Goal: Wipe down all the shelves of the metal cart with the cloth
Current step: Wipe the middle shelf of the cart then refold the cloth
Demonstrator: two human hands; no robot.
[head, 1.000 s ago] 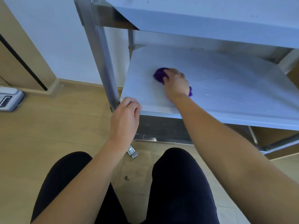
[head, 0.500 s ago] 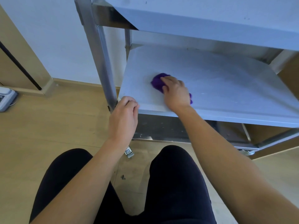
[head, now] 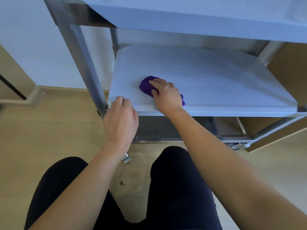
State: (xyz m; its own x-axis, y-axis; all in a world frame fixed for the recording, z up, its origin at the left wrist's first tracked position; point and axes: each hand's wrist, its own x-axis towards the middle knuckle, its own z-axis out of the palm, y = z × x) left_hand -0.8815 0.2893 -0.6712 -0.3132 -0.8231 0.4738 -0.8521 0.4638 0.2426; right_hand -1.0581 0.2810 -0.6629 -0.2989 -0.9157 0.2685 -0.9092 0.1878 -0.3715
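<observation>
The metal cart's middle shelf (head: 216,77) fills the upper centre, under the top shelf (head: 191,15). A bunched purple cloth (head: 146,86) lies on the middle shelf near its front left. My right hand (head: 166,95) presses flat on the cloth and covers most of it. My left hand (head: 120,118) is curled around the shelf's front left corner, beside the cart's upright post (head: 83,57). The bottom shelf (head: 229,130) shows partly below, dark and mostly hidden.
A white wall stands behind the cart at the left, with a wooden baseboard and wood floor (head: 41,138). A caster brake (head: 126,157) sits by my knees (head: 174,180). Wooden furniture (head: 289,63) borders the cart's right side.
My right hand has pulled the cloth toward the shelf's front edge. My left hand keeps its grip on the corner. The view has shifted, so the cart sits lower in frame.
</observation>
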